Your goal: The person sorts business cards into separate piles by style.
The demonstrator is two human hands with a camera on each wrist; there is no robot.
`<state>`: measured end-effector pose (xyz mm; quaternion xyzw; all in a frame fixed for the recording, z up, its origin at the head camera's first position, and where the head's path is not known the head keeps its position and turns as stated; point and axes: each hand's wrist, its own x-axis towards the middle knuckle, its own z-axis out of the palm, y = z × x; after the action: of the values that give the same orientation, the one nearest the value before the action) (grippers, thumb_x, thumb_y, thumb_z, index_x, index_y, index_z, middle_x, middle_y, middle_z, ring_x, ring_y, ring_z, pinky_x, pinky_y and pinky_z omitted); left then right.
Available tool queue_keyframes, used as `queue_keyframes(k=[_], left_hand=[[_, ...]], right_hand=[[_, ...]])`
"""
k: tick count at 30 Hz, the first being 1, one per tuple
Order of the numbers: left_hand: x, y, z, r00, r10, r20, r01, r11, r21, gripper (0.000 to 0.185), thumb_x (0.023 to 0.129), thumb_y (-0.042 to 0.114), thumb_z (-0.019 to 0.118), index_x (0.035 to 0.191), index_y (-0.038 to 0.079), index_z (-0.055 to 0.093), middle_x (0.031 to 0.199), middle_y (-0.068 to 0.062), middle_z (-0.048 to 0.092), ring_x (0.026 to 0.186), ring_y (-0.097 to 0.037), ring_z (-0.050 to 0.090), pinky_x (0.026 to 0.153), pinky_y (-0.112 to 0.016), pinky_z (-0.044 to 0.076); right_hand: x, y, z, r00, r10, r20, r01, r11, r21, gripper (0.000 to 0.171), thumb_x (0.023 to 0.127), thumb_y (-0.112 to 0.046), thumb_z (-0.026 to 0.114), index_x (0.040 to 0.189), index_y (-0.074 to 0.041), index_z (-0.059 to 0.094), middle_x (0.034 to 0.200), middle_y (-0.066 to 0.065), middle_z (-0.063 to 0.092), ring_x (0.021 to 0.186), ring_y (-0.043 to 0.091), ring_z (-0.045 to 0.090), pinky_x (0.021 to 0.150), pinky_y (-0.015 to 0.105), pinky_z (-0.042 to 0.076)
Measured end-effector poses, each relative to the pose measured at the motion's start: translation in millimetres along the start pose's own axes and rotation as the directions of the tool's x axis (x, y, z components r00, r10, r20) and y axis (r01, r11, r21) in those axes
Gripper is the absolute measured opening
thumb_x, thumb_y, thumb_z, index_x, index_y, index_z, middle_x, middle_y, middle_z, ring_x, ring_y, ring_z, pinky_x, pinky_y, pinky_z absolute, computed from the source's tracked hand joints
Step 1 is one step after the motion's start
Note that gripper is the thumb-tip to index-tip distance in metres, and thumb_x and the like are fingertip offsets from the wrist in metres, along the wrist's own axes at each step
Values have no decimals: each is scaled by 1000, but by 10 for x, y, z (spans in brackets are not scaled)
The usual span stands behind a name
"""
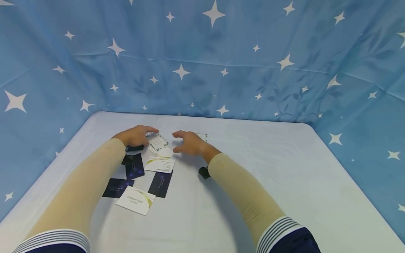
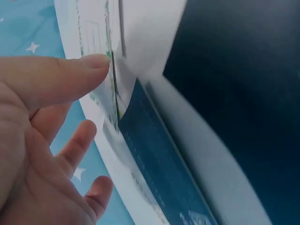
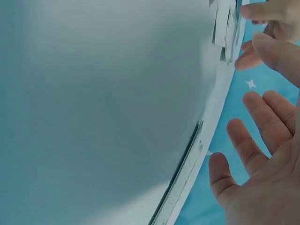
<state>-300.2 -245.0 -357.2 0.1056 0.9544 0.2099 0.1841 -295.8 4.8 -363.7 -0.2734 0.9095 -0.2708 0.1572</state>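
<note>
The person's left hand [image 1: 135, 135] rests at the far end of a scatter of business cards on the white table [image 1: 284, 182]. Its thumb tip presses the edge of a pale patterned card [image 1: 157, 140], and the other fingers look loose and straight rather than curled round it, so I'd call that a touch, not a pinch. The right hand [image 1: 190, 143] hovers just beside it, fingers relaxed and spread, holding nothing. A second patterned card [image 1: 202, 136] peeks out beyond that hand.

To lift the pale card cleanly, I'd judge the thumb should slide it toward the white-and-green card [image 1: 160, 164] or off its neighbour until an edge stands free, then a finger can go under. The cards are thin and lie flat, some overlapping, so dragging may carry the one beneath along. The free hand could pin that lower one.

Nearer the person lie three dark navy cards [image 1: 160, 184] and a white logo card [image 1: 136, 200], each apart from the hands.

I see no box, tray or holder anywhere; all the cards lie bare on the table.
</note>
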Motion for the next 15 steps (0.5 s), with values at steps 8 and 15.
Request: queue_keyframes(k=[8, 15], left_hand=[[98, 15, 47, 1000, -19, 22, 18, 998, 67, 59, 93, 8, 64, 150, 14, 49, 156, -24, 34, 144, -46, 23, 111, -67, 17], [159, 81, 107, 997, -29, -73, 37, 994, 106, 54, 94, 25, 69, 145, 12, 56, 149, -23, 45, 139, -47, 33, 104, -67, 21]], right_hand=[[-12, -21, 19, 1000, -7, 11, 7, 1000, -11, 66, 93, -28, 73, 152, -17, 45, 151, -2, 48, 143, 19, 36, 114, 38, 29], [-21, 38, 34, 999, 41, -3, -41, 999, -30, 65, 93, -30, 73, 151, -18, 46, 151, -4, 48, 143, 18, 35, 115, 37, 28]])
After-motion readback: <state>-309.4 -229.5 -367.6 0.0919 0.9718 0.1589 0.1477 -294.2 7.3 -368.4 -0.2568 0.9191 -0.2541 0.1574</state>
